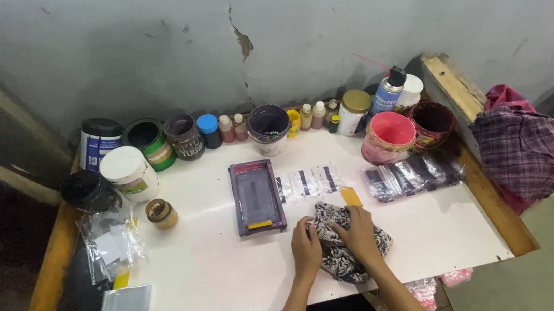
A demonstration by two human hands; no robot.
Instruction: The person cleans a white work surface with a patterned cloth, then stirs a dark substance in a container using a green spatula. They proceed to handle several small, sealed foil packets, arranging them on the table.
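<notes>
My left hand (pixel 306 247) and my right hand (pixel 357 234) both rest on a crumpled black-and-white patterned cloth (pixel 350 247) near the front of a white table (pixel 214 272). My right hand presses down on top of the cloth; my left hand grips its left edge. Just beyond the cloth lies a small orange piece (pixel 350 196). A purple rectangular screen frame (pixel 256 197) lies flat to the left. Beside it sit several small white labels with dark stripes (pixel 307 182).
Jars, ink tubs and small bottles line the back wall, with a pink bucket (pixel 388 137) and a spray can (pixel 389 91). A row of dark packets (pixel 413 175) lies at right, plastic bags (pixel 111 241) at left. A plaid cloth (pixel 520 147) hangs off the right.
</notes>
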